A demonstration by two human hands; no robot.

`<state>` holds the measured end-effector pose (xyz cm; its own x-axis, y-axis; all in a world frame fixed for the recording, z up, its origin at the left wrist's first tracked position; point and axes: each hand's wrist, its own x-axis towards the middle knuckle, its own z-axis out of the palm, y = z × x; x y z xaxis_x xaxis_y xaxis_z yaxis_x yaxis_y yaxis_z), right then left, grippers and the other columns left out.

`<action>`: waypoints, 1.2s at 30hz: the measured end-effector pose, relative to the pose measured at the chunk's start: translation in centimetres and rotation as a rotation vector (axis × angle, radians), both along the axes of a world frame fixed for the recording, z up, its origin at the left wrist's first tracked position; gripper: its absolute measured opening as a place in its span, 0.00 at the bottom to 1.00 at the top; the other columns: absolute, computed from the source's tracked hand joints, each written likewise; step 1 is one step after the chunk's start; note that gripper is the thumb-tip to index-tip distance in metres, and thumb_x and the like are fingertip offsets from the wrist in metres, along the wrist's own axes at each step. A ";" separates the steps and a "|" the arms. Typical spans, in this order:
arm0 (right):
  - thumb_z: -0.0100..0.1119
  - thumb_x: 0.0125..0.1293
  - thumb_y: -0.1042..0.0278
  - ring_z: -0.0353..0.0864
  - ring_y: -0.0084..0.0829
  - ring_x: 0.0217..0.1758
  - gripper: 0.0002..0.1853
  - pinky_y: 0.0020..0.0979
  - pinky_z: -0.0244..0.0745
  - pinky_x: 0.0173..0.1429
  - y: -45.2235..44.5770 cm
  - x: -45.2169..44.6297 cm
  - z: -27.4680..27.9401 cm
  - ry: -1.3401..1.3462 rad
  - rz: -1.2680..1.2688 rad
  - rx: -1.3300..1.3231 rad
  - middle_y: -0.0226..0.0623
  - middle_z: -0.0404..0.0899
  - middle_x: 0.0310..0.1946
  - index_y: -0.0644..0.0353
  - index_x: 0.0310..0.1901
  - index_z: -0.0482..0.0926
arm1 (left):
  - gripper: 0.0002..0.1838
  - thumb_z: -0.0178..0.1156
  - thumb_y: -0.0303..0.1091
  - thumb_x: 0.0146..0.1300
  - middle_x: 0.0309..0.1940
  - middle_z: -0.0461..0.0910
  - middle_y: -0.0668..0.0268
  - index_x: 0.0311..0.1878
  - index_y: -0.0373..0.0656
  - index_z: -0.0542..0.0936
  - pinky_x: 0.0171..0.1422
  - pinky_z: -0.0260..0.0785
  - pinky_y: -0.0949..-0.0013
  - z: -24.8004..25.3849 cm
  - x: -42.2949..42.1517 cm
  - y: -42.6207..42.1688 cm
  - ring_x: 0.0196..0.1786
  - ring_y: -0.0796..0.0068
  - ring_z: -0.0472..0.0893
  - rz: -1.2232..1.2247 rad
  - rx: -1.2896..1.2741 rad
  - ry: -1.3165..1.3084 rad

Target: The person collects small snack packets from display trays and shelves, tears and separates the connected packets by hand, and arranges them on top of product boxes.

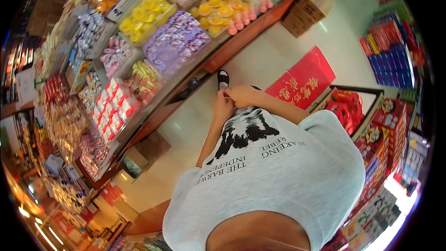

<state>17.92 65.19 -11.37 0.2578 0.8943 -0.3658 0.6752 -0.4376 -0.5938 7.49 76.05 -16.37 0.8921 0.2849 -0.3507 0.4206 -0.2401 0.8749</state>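
Note:
Both hands meet in front of my waist, just past the hem of the light grey printed T-shirt. My left hand has its fingers bent together against the other hand. From the right, my right hand comes in with curled fingers, its fingertips touching the left ones. Anything between the fingers is too small or hidden to make out. A foot in a dark sandal shows on the floor just beyond them.
On the left, a long wooden-edged counter bears bins of wrapped candy and yellow jelly cups. A red mat lies on the floor. Cardboard boxes stand by the counter; a bin of red packets and stacked boxes are at right.

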 end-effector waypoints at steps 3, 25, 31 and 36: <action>0.56 0.55 0.66 0.79 0.47 0.45 0.19 0.43 0.74 0.47 4.1 2.4 0.7 0.048 -0.014 -0.063 0.54 0.78 0.42 0.67 0.47 0.71 | 0.15 0.56 0.35 0.65 0.36 0.78 0.53 0.46 0.33 0.69 0.37 0.74 0.65 1.7 2.6 3.6 0.35 0.62 0.82 0.108 -0.049 0.027; 0.61 0.53 0.65 0.78 0.42 0.50 0.26 0.35 0.72 0.54 28.4 10.6 -10.2 0.619 -0.675 0.240 0.48 0.77 0.47 0.67 0.54 0.71 | 0.21 0.63 0.37 0.55 0.39 0.77 0.47 0.45 0.29 0.76 0.51 0.68 0.58 -5.4 13.1 29.1 0.44 0.54 0.77 0.308 0.525 0.101; 0.60 0.53 0.73 0.78 0.28 0.30 0.19 0.30 0.74 0.32 28.8 9.8 -9.5 0.739 -0.979 0.372 0.38 0.77 0.32 0.65 0.48 0.72 | 0.11 0.61 0.30 0.60 0.32 0.77 0.66 0.41 0.35 0.75 0.38 0.69 0.75 -5.5 12.9 29.7 0.34 0.79 0.75 0.504 -0.134 -0.049; 0.61 0.53 0.74 0.75 0.23 0.24 0.17 0.26 0.70 0.26 27.9 9.1 -7.4 0.774 -1.139 0.493 0.33 0.76 0.27 0.64 0.45 0.73 | 0.14 0.63 0.31 0.59 0.35 0.76 0.66 0.45 0.36 0.73 0.37 0.68 0.78 -3.8 13.4 29.5 0.35 0.80 0.74 0.399 -0.288 -0.060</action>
